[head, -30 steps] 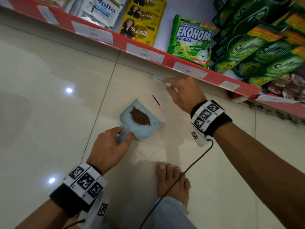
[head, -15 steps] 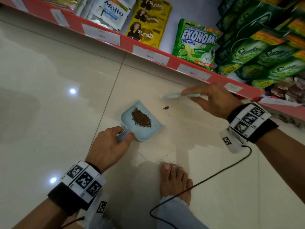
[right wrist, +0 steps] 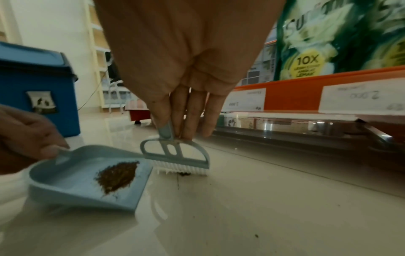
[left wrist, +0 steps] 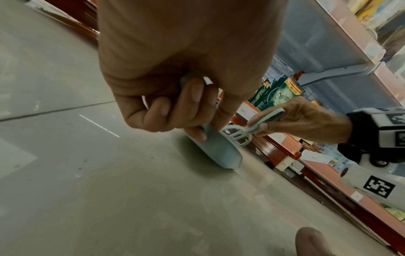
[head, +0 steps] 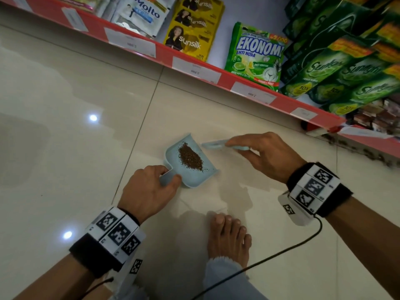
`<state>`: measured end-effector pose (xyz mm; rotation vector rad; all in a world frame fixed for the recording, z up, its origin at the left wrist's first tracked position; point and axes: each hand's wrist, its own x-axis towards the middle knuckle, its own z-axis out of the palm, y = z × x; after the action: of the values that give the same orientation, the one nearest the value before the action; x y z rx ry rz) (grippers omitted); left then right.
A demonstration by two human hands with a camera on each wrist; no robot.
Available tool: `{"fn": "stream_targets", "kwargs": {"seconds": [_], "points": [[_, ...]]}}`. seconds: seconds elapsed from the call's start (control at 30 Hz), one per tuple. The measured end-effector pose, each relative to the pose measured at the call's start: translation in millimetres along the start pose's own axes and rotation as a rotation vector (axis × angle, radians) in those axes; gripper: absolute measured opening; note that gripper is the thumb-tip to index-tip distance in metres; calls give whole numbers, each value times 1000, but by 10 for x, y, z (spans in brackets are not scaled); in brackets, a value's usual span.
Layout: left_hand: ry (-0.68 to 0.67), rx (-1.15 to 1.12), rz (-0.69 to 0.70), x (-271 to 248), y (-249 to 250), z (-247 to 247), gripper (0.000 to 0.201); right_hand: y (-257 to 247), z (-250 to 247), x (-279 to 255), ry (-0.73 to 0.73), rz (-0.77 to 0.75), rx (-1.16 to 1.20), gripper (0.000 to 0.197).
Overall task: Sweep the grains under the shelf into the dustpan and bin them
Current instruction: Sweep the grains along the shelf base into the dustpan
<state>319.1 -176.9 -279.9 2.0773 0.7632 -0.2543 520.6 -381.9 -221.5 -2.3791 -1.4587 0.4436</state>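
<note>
Blue dustpan (head: pixel 190 169) mouth faces shelf; left hand (head: pixel 149 191) grips handle, right hand (head: pixel 266 156) holds brush (right wrist: pixel 175 155)

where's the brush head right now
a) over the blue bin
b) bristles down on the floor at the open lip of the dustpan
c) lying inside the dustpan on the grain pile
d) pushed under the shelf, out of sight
b: the right wrist view shows the brush with its white bristles on the tile at the dustpan lip, a small dark clump of grains under them.
</note>
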Motion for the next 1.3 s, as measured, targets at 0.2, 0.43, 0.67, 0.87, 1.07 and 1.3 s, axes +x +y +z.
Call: {"fn": "stream_targets", "kwargs": {"seconds": [0.2, 0.43, 0.67, 0.87, 1.07, 1.3], "points": [[-42, 70, -14, 58, 162, 9, 38, 35, -48, -4, 262, 299, -173, 23], [-74, 124, -75, 95, 247, 30, 47, -310, 227, -9, 61, 300, 8, 23], [-70, 122, -91, 94, 248, 61, 54, -293, 44, 54, 354, 336, -14, 18], [-58, 113, -90, 74, 258, 32, 43, -421, 195, 104, 44, 344, -140, 22], [-66, 100, -96, 47, 239, -6, 44, -504, 136, 116, 263, 299, 135, 16], [-61, 125, -92, 26, 233, -28, 42, -455, 232, 101, 110, 392, -137, 20]]}}
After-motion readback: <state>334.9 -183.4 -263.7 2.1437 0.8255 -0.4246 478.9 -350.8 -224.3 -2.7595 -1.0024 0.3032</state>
